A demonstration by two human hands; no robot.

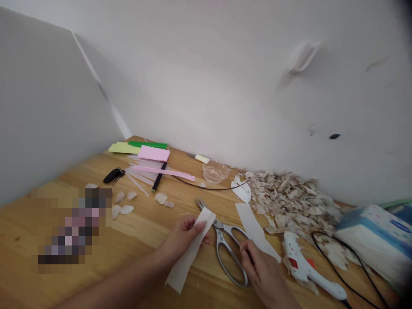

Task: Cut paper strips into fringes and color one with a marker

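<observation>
My left hand (188,238) pinches a white paper strip (189,262) between thumb and fingers, and the strip slants down toward me. Partly behind its top end are the metal scissors (220,236), their blades pointing away and their handles spread. My right hand (264,272) is closed at the loops of the scissors, with its fingers curled against the handle. Part of one loop is hidden behind those fingers. A second white paper strip (255,227) lies on the table just beyond my right hand.
Right: a heap of dry pale flakes (289,197), a white glue gun (309,268) with a black cord, and a tissue pack (376,240). Left: a pixelated patch (74,231), loose petals (122,210) and keys (113,175). Behind: coloured paper (153,153), a clear dish (215,173), and the wall.
</observation>
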